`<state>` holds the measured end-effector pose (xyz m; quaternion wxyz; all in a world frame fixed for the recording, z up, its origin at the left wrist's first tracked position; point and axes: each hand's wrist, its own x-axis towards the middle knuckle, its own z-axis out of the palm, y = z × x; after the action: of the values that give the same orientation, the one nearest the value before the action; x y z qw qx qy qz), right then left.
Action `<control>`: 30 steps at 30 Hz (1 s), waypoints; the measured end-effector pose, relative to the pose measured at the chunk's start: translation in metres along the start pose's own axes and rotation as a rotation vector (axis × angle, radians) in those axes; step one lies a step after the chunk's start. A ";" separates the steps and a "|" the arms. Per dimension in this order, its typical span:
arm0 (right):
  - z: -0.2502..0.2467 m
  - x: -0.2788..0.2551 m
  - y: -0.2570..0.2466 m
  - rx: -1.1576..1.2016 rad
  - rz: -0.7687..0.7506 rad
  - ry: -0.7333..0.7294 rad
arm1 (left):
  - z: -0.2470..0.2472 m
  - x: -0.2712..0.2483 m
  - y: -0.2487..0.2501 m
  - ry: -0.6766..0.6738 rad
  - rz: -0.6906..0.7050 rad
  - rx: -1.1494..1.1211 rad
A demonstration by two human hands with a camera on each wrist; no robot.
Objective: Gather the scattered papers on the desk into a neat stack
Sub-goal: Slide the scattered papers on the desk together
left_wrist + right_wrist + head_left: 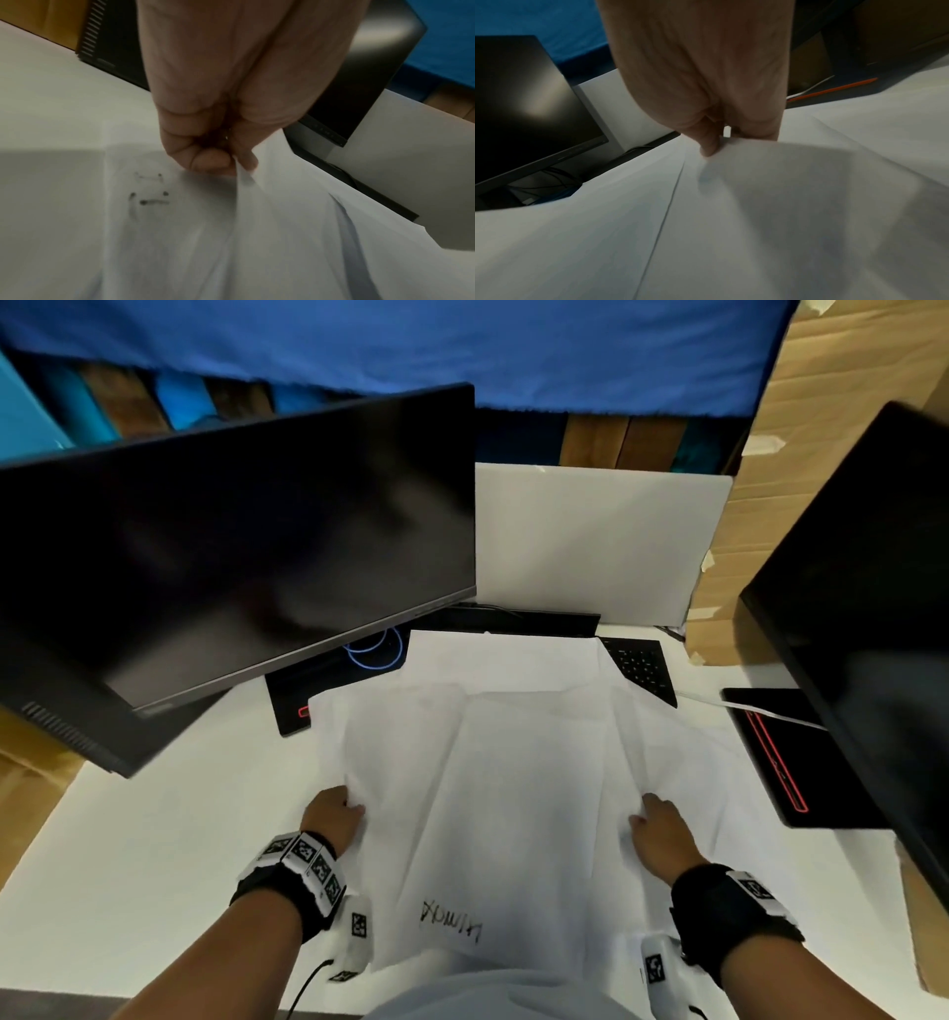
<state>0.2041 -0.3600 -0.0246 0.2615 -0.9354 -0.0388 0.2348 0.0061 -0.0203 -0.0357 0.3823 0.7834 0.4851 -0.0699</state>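
White desk point(154, 839) under dim light, blue cloth along the top of the frame, cardboard at the right edge. Dark monitor point(231, 546) filling the upper left; second dark screen point(873, 618) at the right edge; black keyboard point(642, 670) just right of centre, its near corner covered by a sheet.

Papers point(513, 788) in the lower middle of the head view: several white sheets overlapping and fanned at differing angles, edges not aligned, one with handwriting near the bottom.

Left hand point(334, 819) at the left edge of the pile, lower centre-left; in the left wrist view, thumb and fingers point(205, 162) curled, pinching a lifted sheet edge. Right hand point(662, 834) at the right edge, lower centre-right; in the right wrist view, fingertips point(709, 146) closed on a raised sheet edge.

Judged progress: sheets drawn together into one loose heap, gathering mostly done; squaring edges into a tidy stack not yet done. Whether stray sheets lie elsewhere, cannot tell.
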 end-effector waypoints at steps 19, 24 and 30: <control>0.020 -0.012 -0.020 0.462 -0.149 0.034 | 0.033 -0.021 0.031 -0.108 0.030 -0.242; -0.006 -0.003 -0.017 0.282 -0.220 0.037 | 0.023 -0.011 0.031 -0.100 0.035 -0.148; 0.001 0.009 -0.022 0.450 -0.168 -0.023 | 0.049 -0.028 0.055 -0.117 0.065 -0.199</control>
<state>0.2127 -0.3388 -0.0175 0.4813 -0.8444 -0.0661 0.2256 0.0486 -0.0859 -0.0272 0.4880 0.7514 0.4408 -0.0546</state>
